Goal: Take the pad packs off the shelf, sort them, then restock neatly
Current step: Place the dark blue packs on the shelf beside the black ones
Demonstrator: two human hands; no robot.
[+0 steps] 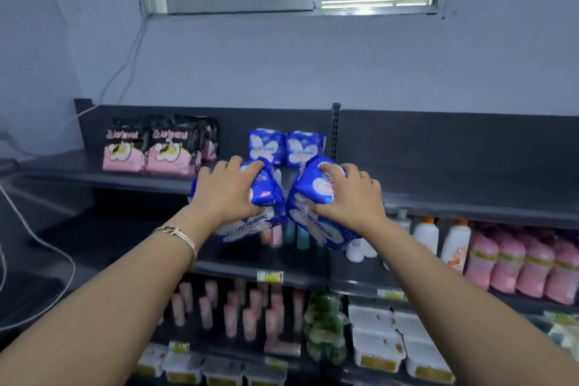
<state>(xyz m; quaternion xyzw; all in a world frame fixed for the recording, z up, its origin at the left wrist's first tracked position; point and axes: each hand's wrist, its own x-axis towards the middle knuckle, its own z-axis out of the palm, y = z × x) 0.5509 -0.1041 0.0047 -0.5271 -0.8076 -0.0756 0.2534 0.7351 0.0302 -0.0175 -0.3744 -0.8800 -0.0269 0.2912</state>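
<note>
In the head view, the left blue stack point(250, 222) is clamped from above in the curled left hand point(224, 189) and the right blue stack point(308, 213) in the right hand point(347, 197), both held just before the top shelf point(438, 185) edge. A slippery lower pack could be squeezed loose and dropped, or the standing blue packs point(286, 147) behind toppled.

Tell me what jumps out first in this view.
Front and centre, the left hand and right hand each grip blue pad packs just in front of the top shelf. Behind them two more blue packs stand upright on it, with black-and-pink packs at its left end.
</note>
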